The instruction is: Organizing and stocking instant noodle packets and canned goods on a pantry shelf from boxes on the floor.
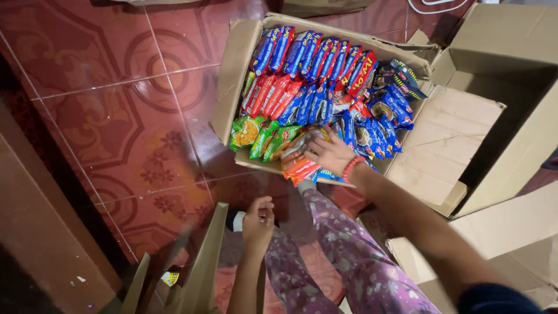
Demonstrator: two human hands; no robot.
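On the floor: a carton (232, 87) lies open on red patterned tiles (116, 116), flaps spread, in front of the seated person's knees.
Rows done: blue packets (317, 55) stand on edge along the far side; red packets (273, 96) and more blue ones make a second row; dark blue packets (386, 107) crowd the right end.
Near row: green packets (261, 136) fill the left part, and orange packets (296, 163) sit at the front edge.
Right hand (330, 152): fingers curled around the orange packets, pressing them in at the near edge.
Left hand (258, 220): loosely closed by the knee, holding nothing that I can see.
Left to do: judged by the packing, little room remains.
Nearby: an empty box (511, 70) stands to the right.
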